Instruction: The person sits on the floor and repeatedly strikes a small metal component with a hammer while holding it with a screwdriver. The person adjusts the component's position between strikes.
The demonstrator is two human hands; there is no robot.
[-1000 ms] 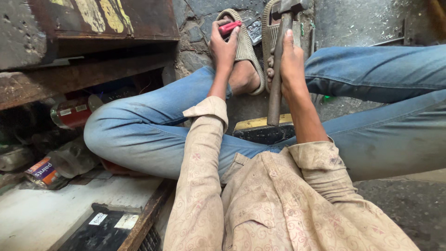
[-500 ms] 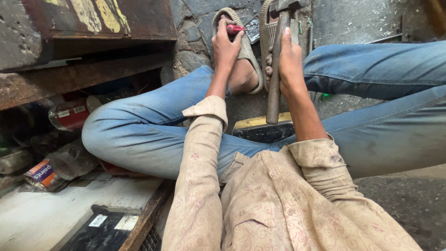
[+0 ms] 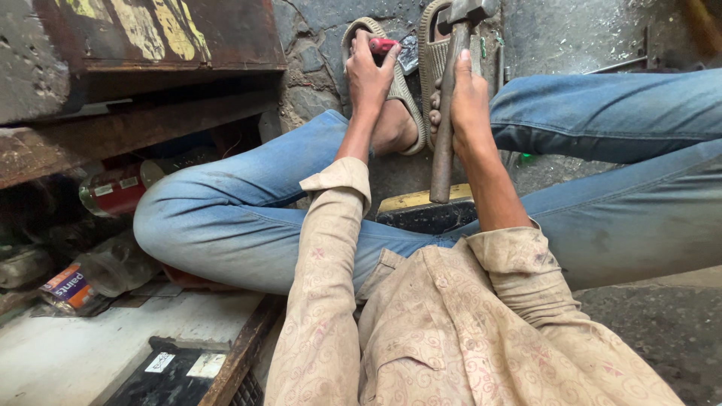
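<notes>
Seated on ground, legs bent, feet in tan sandals [image 3: 406,83] drawn close together ahead of both hands. Apparently braced that way to steady a small metal piece [image 3: 408,54] between the soles, though contact with it not clear.

Left hand [image 3: 368,71] stretched forward, fingers closed around a red-handled tool [image 3: 382,46], just left of the metal piece and touching the left sandal's strap. Grip narrow, thumb on top; tool tip hidden behind fingers. Likely held there to set the tip against the piece.

Right hand [image 3: 468,98] closed on the shaft of a hammer [image 3: 451,90], gripping high, near the head rather than at the handle end. Head up, just right of and above the metal piece; long handle hanging down past the wrist toward the lap. Choked-up grip suggests short, controlled taps rather than full swings.

Both forearms extended side by side, elbows tucked in, wrists near each other, sleeves of the patterned shirt [image 3: 451,331] rolled or pushed back.

Below right hand, between the knees: dark block with yellow edge [image 3: 425,209]. Well left of left hand: rusty shelf [image 3: 113,131] with bottles and cans beneath.
</notes>
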